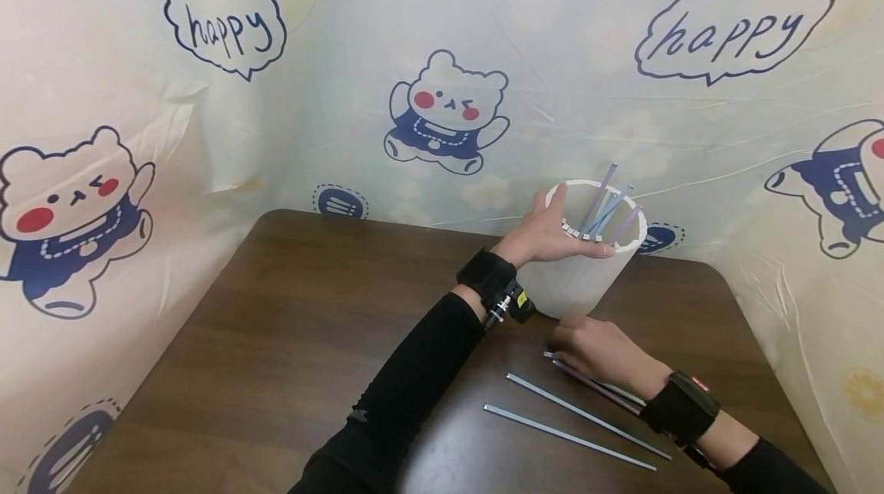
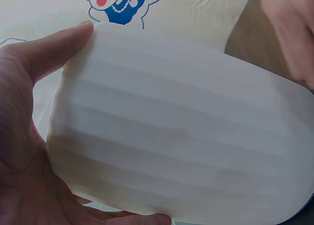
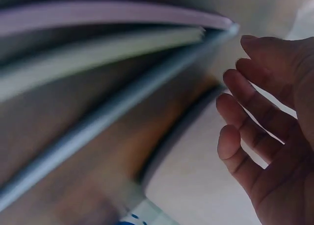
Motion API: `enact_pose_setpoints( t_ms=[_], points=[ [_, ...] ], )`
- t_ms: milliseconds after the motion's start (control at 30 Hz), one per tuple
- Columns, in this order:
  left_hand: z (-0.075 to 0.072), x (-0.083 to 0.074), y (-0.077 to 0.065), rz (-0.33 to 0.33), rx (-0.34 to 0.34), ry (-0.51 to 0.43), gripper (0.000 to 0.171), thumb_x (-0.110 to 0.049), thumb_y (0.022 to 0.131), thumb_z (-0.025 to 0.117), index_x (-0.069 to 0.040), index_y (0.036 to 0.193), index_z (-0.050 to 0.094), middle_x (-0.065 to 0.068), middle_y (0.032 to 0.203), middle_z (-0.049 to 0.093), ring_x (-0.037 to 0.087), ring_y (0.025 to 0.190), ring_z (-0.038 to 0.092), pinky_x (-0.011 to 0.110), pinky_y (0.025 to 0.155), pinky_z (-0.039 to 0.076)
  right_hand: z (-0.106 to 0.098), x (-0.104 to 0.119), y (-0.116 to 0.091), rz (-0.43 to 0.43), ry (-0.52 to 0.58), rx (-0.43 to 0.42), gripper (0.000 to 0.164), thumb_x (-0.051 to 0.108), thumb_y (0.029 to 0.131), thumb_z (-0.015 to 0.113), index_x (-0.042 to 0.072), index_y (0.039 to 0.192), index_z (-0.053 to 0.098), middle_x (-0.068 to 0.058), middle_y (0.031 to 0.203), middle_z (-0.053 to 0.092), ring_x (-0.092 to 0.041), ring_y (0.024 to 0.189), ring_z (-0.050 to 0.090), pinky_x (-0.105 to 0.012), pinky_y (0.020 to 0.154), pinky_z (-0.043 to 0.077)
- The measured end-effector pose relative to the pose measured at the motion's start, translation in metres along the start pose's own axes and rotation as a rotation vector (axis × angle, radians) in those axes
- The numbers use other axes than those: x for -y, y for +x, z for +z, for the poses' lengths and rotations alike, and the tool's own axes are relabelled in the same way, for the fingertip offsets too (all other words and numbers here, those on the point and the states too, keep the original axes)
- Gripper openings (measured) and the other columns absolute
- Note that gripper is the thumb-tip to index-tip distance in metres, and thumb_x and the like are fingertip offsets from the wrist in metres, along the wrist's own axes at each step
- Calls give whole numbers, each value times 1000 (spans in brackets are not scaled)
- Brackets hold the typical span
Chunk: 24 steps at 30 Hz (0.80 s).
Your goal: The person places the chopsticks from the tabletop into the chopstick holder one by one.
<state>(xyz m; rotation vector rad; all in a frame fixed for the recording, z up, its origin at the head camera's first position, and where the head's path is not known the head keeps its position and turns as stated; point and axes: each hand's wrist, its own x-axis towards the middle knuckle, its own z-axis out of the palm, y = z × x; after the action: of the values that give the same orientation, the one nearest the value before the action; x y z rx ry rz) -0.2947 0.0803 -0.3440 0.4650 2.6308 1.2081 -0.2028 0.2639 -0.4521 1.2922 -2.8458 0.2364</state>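
Note:
A white ribbed bin stands tilted at the back right of the table, with several purple and blue straws inside. My left hand grips it at the rim. In the left wrist view, thumb and fingers spread around the bin's end. Just in front of the bin, my right hand is over a small group of straws. The right wrist view shows its fingers loosely bent and holding nothing, close to the tips of a purple straw, a pale green straw and a blue straw.
Two pale blue straws lie slanted on the brown wooden table, nearer to me than the right hand. A printed sheet with bear drawings hangs behind the table and along both sides.

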Motion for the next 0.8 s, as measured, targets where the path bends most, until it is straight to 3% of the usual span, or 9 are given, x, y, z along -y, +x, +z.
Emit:
enact_pose_setpoints(
  t_ms=[567, 800],
  points=[
    [1, -1, 1, 4, 1, 0, 124, -68, 73, 79, -32, 164, 3, 4, 172, 7, 27, 150, 36, 52, 117, 40, 23, 2, 2, -14, -181, -6, 29, 10, 82, 84, 12, 102, 63, 1, 90, 60, -11, 79, 51, -29, 67, 53],
    [1, 0, -1, 10, 4, -12, 124, -67, 74, 79, -31, 164, 2, 4, 173, 5, 28, 150, 35, 55, 118, 39, 24, -2, 2, -72, -230, -96, 31, 10, 83, 83, 12, 107, 63, -1, 95, 63, -15, 86, 53, -33, 76, 55]
  ],
)
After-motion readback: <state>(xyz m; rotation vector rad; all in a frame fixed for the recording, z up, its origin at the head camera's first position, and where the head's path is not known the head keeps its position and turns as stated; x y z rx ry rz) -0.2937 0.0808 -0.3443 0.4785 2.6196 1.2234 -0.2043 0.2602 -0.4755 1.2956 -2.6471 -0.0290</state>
